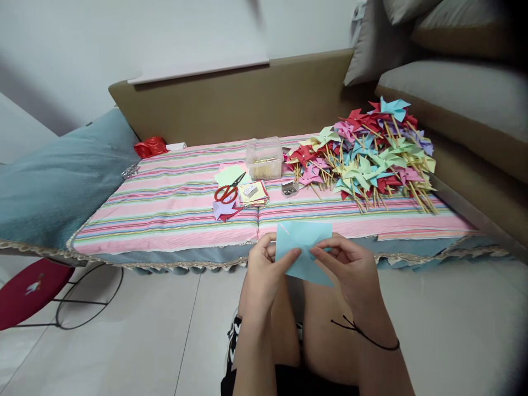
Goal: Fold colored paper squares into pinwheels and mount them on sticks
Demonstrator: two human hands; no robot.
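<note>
A light blue square of paper (303, 234) is held up over my lap, with a short slit near its top left corner. My left hand (266, 264) grips its left side, thumb in front and fingers behind. On the right, my right hand (348, 261) pinches the paper near its middle and lower right, thumb and fingertips together. Beyond the hands lie red-handled scissors (226, 194), resting partly on pale green paper (230, 175). Beside them is a stack of coloured paper squares (259, 199) with a small clear box (249, 190) on top.
A large pile of paper pinwheels on sticks (363, 170) fills the right of the striped cloth (173, 192). A clear plastic tub (264, 159) and a small box of metal pieces (289, 188) stand mid-cloth. A red bag (150, 147) lies back left; a red stool (35, 291) stands left.
</note>
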